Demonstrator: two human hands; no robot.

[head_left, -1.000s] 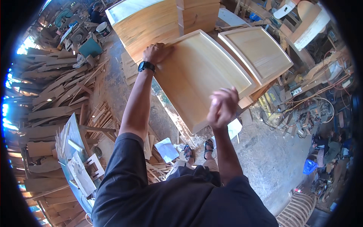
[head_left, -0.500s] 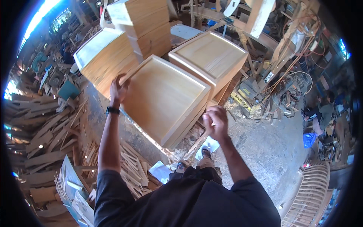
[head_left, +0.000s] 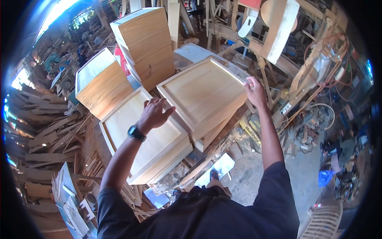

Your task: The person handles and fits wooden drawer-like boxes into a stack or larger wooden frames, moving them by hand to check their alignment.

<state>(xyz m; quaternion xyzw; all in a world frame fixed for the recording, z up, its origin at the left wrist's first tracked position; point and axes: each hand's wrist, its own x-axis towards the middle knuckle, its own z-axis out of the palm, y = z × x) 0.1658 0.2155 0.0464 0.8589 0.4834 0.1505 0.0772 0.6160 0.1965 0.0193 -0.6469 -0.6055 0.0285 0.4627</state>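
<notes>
Two pale drawer-like wooden boxes with shallow recessed tops lie side by side in front of me. Above the nearer wooden box point(head_left: 139, 139) hovers my left hand point(head_left: 155, 113), fingers spread and holding nothing, close to the gap between the two. At the right corner of the farther wooden box point(head_left: 207, 87) is my right hand point(head_left: 256, 93). Its fingers are apart and slightly bent at the rim; whether they touch it I cannot tell. A dark watch point(head_left: 136, 133) is on my left wrist.
Behind stand a tall stack of wooden boxes point(head_left: 147, 44) and a lower wooden box stack point(head_left: 105, 85). Scrap boards point(head_left: 51, 135) are heaped at left. Cables point(head_left: 332, 51) and a yellow machine point(head_left: 250, 129) are at right, with a slatted wooden piece point(head_left: 324, 221) lower right.
My left hand has left the nearer box's left edge and moved right across its top. My right hand has moved up and right to the farther box's corner. The view has shifted.
</notes>
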